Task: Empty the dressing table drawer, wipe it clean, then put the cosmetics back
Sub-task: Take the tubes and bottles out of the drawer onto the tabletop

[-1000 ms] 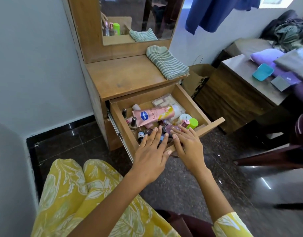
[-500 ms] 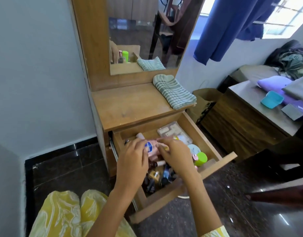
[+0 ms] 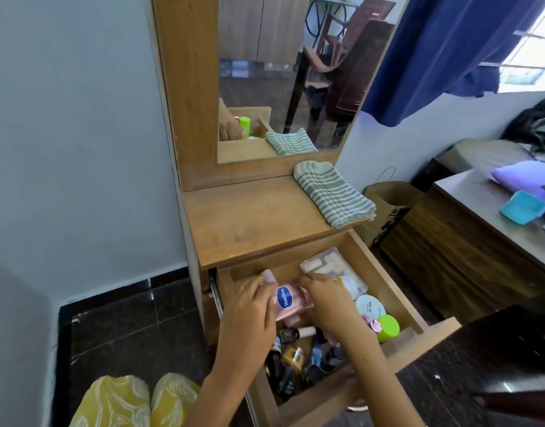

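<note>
view: just one camera, worn on the person's head
facing: forward and down at the dressing table point(image 3: 256, 217) and its pulled-out drawer point(image 3: 385, 288)
distance: pretty close, both forearms reach in from the bottom edge
lens: wide angle, so the wall, mirror point(image 3: 283, 75) and floor all fit
shared: nothing, there's no second view

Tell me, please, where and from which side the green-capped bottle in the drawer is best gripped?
Grip the green-capped bottle by its round cap, coming from above. It sits close to the drawer front, with a pink-capped item touching its left, so the cap's top and right offer the freest hold.
</note>
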`<state>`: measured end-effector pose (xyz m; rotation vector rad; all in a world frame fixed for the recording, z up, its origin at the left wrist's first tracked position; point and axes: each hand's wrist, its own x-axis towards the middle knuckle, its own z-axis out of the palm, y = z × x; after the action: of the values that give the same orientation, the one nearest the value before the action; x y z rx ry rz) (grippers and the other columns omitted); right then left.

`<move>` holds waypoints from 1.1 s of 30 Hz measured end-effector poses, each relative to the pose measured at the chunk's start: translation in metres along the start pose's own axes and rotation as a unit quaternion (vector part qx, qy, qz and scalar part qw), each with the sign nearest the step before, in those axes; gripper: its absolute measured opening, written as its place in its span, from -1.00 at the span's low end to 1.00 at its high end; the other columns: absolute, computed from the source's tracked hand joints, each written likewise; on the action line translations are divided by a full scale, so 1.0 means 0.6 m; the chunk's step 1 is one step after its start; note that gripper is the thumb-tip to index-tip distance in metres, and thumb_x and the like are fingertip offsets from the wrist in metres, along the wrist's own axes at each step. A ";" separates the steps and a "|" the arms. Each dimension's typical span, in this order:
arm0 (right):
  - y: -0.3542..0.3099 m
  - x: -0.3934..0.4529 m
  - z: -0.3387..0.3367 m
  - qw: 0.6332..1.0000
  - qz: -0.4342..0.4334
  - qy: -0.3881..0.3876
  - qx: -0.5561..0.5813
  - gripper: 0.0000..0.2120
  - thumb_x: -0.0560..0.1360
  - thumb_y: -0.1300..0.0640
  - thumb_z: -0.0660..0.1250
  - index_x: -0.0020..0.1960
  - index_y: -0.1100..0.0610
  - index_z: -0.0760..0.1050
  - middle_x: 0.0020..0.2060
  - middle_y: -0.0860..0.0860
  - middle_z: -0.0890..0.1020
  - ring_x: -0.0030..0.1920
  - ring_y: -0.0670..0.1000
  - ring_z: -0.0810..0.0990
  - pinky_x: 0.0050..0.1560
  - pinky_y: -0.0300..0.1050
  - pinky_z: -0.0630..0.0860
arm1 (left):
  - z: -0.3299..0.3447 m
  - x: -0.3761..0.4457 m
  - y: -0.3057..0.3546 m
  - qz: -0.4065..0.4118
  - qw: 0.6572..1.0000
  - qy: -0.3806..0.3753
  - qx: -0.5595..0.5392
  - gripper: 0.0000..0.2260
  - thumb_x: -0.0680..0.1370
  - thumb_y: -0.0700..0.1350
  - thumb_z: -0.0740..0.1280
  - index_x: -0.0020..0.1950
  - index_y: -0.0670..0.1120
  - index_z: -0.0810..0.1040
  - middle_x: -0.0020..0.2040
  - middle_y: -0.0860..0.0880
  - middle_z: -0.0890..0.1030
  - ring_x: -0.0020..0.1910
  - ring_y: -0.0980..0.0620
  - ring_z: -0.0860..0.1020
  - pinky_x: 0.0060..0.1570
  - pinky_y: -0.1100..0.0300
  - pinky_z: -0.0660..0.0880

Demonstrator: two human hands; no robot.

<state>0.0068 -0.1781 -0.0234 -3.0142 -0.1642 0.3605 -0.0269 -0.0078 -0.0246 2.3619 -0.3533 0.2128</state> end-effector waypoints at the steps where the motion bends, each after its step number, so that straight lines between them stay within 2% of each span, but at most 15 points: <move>1: 0.001 0.003 0.000 1.000 0.001 -0.004 -0.011 -0.48 0.39 -0.01 0.42 0.32 0.00 0.39 0.20 0.04 0.51 0.24 0.11 0.46 0.17 -0.04 0.40 | 0.000 0.000 0.000 0.001 1.000 -0.002 0.000 -0.73 0.55 -0.19 0.30 0.24 -0.11 0.55 0.22 -0.04 0.56 0.21 0.06 0.47 0.14 0.32 0.30; 4: 0.004 0.008 -0.002 1.000 0.000 -0.012 -0.022 -0.42 0.39 -0.04 0.42 0.36 0.00 0.32 0.22 0.08 0.42 0.22 0.13 0.43 0.18 0.00 0.41 | 0.000 0.000 -0.002 -0.004 1.000 -0.010 -0.007 -0.68 0.55 -0.16 0.31 0.32 -0.08 0.49 0.29 -0.01 0.51 0.26 0.10 0.42 0.15 0.39 0.24; 6: 0.005 0.001 -0.010 1.000 0.008 0.017 0.001 -0.40 0.33 -0.11 0.45 0.29 0.01 0.34 0.15 0.06 0.42 0.13 0.11 0.49 0.04 -0.06 0.45 | 0.000 -0.003 -0.003 -0.009 1.000 -0.004 -0.015 -0.64 0.56 -0.13 0.29 0.37 -0.07 0.44 0.34 0.00 0.47 0.29 0.15 0.36 0.18 0.39 0.23; 8: 0.007 -0.013 -0.025 0.997 0.007 0.059 0.048 -0.41 0.26 -0.08 0.48 0.22 -0.01 0.37 0.05 -0.01 0.45 0.05 0.04 0.52 -0.14 -0.16 0.42 | -0.004 -0.008 0.001 -0.007 0.999 0.028 -0.033 -0.62 0.55 -0.16 0.31 0.38 -0.11 0.42 0.35 -0.05 0.46 0.30 0.15 0.33 0.20 0.30 0.30; 10: 0.006 -0.029 -0.044 0.985 0.004 0.107 0.136 -0.41 0.20 -0.05 0.51 0.17 -0.05 0.39 -0.01 -0.10 0.46 -0.02 -0.07 0.51 -0.22 -0.23 0.41 | -0.006 -0.014 0.006 -0.013 0.995 0.077 -0.065 -0.56 0.53 -0.24 0.32 0.41 -0.15 0.37 0.37 -0.09 0.43 0.34 0.06 0.34 0.22 0.15 0.39; 12: -0.008 -0.040 -0.063 0.952 0.008 0.171 0.255 -0.41 0.13 -0.08 0.53 0.10 -0.05 0.41 -0.03 -0.16 0.48 -0.04 -0.12 0.51 -0.19 -0.19 0.51 | -0.007 -0.019 0.010 -0.010 0.991 0.102 -0.086 -0.48 0.50 -0.31 0.34 0.44 -0.14 0.31 0.36 -0.07 0.42 0.33 -0.01 0.40 0.20 0.03 0.47; 13: -0.020 -0.044 -0.071 0.927 0.009 0.203 0.316 -0.42 0.12 -0.08 0.54 0.08 -0.04 0.42 -0.03 -0.16 0.51 -0.03 -0.13 0.52 -0.15 -0.13 0.56 | -0.009 -0.020 0.014 0.002 0.990 0.098 -0.097 -0.47 0.49 -0.29 0.34 0.44 -0.11 0.30 0.34 -0.01 0.42 0.32 0.01 0.41 0.21 0.04 0.47; 16: -0.064 -0.043 -0.091 0.854 -0.010 0.273 0.443 -0.39 0.15 -0.12 0.59 0.10 -0.05 0.43 -0.03 -0.19 0.56 -0.03 -0.18 0.56 -0.10 -0.13 0.62 | -0.020 -0.013 0.026 0.042 0.988 0.078 -0.124 -0.47 0.45 -0.09 0.40 0.39 -0.02 0.34 0.23 0.14 0.44 0.26 0.13 0.42 0.21 0.20 0.42; 20: -0.121 -0.019 -0.116 0.803 -0.035 0.330 0.495 -0.38 0.15 -0.19 0.59 0.10 -0.07 0.43 -0.05 -0.21 0.58 -0.03 -0.21 0.58 -0.17 -0.26 0.60 | -0.052 0.019 0.026 0.021 0.977 0.155 -0.144 -0.50 0.38 -0.06 0.49 0.27 -0.15 0.48 0.12 -0.02 0.58 0.10 0.05 0.54 0.06 0.12 0.54; 22: -0.147 -0.002 -0.128 0.785 -0.056 0.337 0.517 -0.39 0.17 -0.18 0.57 0.12 -0.06 0.43 -0.01 -0.21 0.57 0.02 -0.23 0.56 -0.17 -0.33 0.58 | -0.073 0.044 0.023 0.020 0.966 0.212 -0.148 -0.56 0.41 -0.03 0.44 0.23 -0.16 0.50 0.10 -0.03 0.59 0.05 0.07 0.56 0.02 0.22 0.54; 24: -0.168 0.019 -0.135 0.776 -0.083 0.323 0.536 -0.43 0.22 -0.07 0.58 0.15 0.01 0.45 0.03 -0.14 0.58 0.06 -0.21 0.55 -0.11 -0.34 0.58 | -0.093 0.073 0.013 0.010 0.958 0.251 -0.139 -0.60 0.44 -0.02 0.39 0.21 -0.17 0.51 0.09 -0.05 0.61 0.01 0.10 0.56 -0.01 0.36 0.46; 27: -0.186 0.057 -0.139 0.762 -0.101 0.290 0.570 -0.53 0.30 0.15 0.56 0.15 0.11 0.49 0.05 -0.01 0.61 0.08 -0.15 0.58 -0.03 -0.34 0.57 | -0.115 0.116 -0.018 0.005 0.959 0.262 -0.110 -0.64 0.45 -0.10 0.44 0.20 -0.18 0.53 0.05 -0.06 0.63 -0.05 0.09 0.57 -0.04 0.34 0.44; 29: -0.191 0.085 -0.139 0.756 -0.101 0.277 0.584 -0.56 0.33 0.24 0.53 0.17 0.19 0.51 0.06 0.05 0.62 0.07 -0.11 0.58 -0.09 -0.43 0.53 | -0.124 0.140 -0.043 0.012 0.961 0.259 -0.098 -0.65 0.44 -0.12 0.47 0.19 -0.17 0.54 0.02 -0.04 0.64 -0.07 0.11 0.57 -0.06 0.40 0.42; 31: -0.196 0.111 -0.136 0.762 -0.103 0.277 0.576 -0.59 0.37 0.29 0.49 0.19 0.24 0.51 0.06 0.08 0.62 0.04 -0.11 0.57 -0.15 -0.48 0.50 | -0.128 0.159 -0.061 0.001 0.960 0.258 -0.113 -0.63 0.42 -0.11 0.48 0.19 -0.16 0.55 0.02 -0.04 0.65 -0.06 0.14 0.56 -0.06 0.44 0.41; 33: -0.200 0.136 -0.134 0.778 -0.101 0.285 0.550 -0.60 0.40 0.30 0.46 0.22 0.25 0.51 0.08 0.11 0.61 0.07 -0.06 0.57 -0.12 -0.48 0.50 | -0.128 0.176 -0.074 -0.009 0.957 0.262 -0.126 -0.61 0.40 -0.09 0.49 0.18 -0.16 0.54 0.03 -0.06 0.65 -0.07 0.14 0.56 -0.08 0.48 0.40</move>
<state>0.0936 -0.0565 0.0489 -1.7798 -0.1446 -0.3826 0.0835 0.0557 0.0286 1.9635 -0.0917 0.7227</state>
